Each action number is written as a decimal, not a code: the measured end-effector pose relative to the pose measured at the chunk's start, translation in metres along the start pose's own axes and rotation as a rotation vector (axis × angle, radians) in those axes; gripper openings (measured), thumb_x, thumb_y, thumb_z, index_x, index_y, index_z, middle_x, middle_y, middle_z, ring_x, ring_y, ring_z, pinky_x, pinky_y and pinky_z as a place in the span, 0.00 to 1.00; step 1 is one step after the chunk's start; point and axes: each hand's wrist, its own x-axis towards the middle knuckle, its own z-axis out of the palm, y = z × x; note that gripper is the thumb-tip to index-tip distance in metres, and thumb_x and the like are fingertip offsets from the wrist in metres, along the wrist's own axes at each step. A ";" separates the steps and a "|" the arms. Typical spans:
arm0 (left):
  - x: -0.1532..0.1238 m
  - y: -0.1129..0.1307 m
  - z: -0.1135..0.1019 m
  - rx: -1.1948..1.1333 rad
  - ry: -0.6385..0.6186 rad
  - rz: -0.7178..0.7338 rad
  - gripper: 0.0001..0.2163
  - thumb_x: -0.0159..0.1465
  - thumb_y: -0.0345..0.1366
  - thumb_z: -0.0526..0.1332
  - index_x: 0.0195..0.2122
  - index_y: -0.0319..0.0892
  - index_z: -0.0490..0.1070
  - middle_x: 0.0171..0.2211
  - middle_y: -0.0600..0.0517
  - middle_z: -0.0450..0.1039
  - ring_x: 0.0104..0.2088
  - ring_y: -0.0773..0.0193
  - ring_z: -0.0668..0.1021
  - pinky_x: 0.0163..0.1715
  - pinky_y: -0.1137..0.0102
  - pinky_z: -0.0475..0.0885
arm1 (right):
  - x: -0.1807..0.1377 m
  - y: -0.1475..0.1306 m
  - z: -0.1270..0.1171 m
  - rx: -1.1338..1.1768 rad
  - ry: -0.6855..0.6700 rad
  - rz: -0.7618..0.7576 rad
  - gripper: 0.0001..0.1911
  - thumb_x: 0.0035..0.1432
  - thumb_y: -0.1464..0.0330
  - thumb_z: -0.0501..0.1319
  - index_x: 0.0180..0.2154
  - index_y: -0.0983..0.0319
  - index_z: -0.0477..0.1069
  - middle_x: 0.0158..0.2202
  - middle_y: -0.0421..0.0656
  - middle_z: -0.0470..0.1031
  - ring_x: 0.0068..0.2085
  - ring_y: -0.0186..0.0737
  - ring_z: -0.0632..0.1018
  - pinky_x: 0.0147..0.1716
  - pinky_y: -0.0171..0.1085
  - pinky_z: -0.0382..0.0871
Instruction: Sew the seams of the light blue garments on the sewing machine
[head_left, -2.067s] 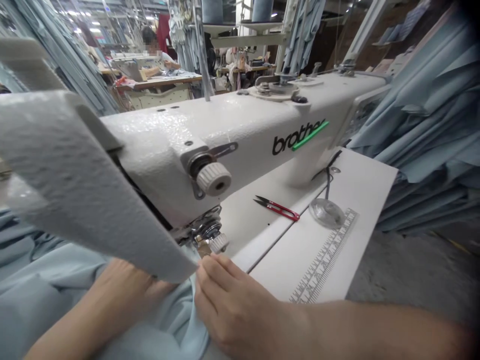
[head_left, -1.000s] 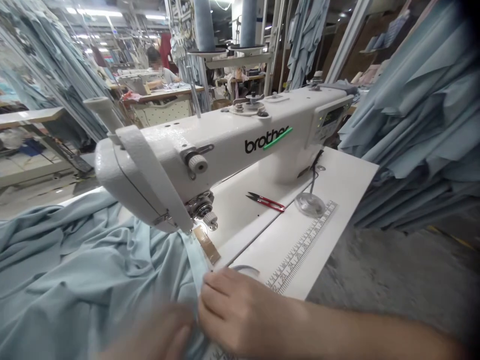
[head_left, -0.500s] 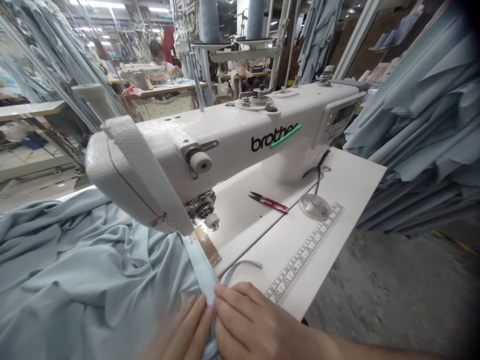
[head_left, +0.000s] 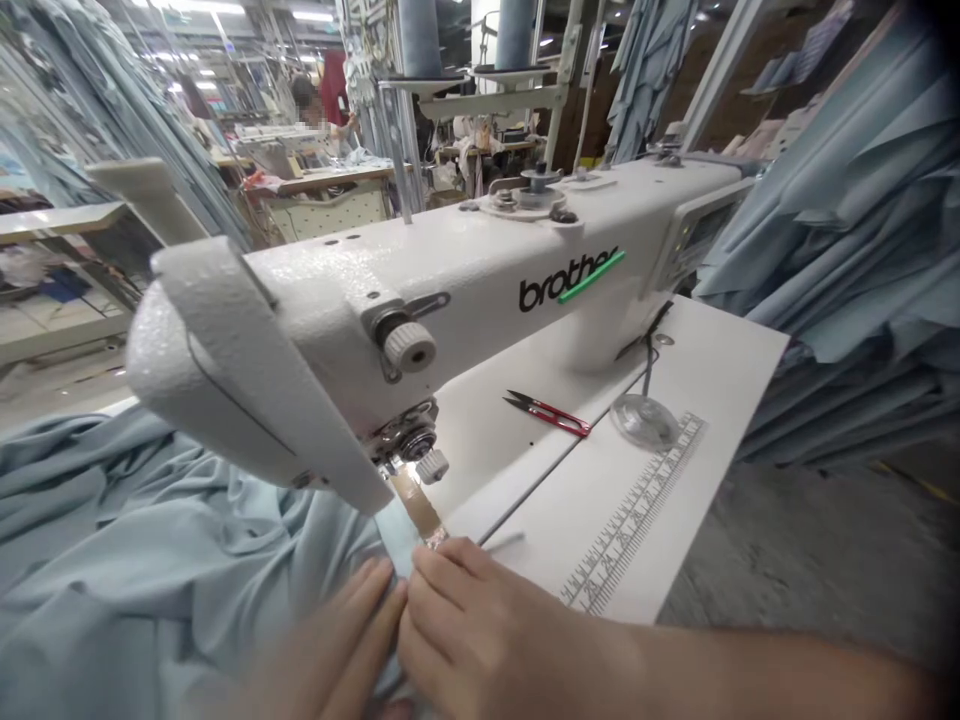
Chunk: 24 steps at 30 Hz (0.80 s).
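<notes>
A white sewing machine (head_left: 480,320) stands before me, and light blue fabric (head_left: 172,560) spreads in folds to the left of its needle area. A flat band of this fabric (head_left: 397,535) runs under the machine head, beside a brown guide piece (head_left: 418,508). My left hand (head_left: 337,630) lies with its fingers stretched out on the cloth, close to the band. Touching it, my right hand (head_left: 480,625) has its fingers closed on the band's right edge. The hands hide the near part of the band.
Red-handled thread snips (head_left: 551,412) lie on the machine bed. A round clear disc (head_left: 645,422) and a printed ruler scale (head_left: 637,515) are on the tabletop (head_left: 720,360). Blue fabric pieces (head_left: 847,260) hang at the right. Another person (head_left: 315,110) sits at a machine farther back.
Both hands have moved forward with the fabric band, nearer the machine's needle area. My view has shifted, so the machine head appears larger and farther left.
</notes>
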 end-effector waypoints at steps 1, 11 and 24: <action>0.003 -0.002 0.000 -0.014 0.015 -0.026 0.27 0.68 0.50 0.50 0.65 0.42 0.56 0.57 0.49 0.72 0.52 0.62 0.78 0.48 0.72 0.74 | 0.003 0.002 -0.001 -0.002 -0.031 -0.007 0.11 0.63 0.78 0.51 0.35 0.70 0.72 0.33 0.51 0.76 0.35 0.48 0.77 0.40 0.45 0.72; 0.046 -0.028 -0.016 -0.128 -0.005 -0.074 0.21 0.69 0.45 0.47 0.61 0.47 0.61 0.52 0.51 0.75 0.47 0.63 0.80 0.43 0.73 0.77 | 0.019 0.016 0.005 -0.040 -0.194 -0.039 0.12 0.67 0.78 0.48 0.40 0.70 0.70 0.39 0.52 0.75 0.45 0.52 0.76 0.57 0.54 0.62; 0.054 -0.010 -0.033 0.053 -0.154 -0.168 0.18 0.70 0.41 0.48 0.53 0.35 0.66 0.49 0.41 0.74 0.48 0.56 0.78 0.44 0.61 0.79 | -0.003 -0.008 0.005 0.012 -0.278 0.141 0.19 0.70 0.76 0.42 0.56 0.75 0.63 0.58 0.57 0.66 0.63 0.54 0.62 0.60 0.51 0.60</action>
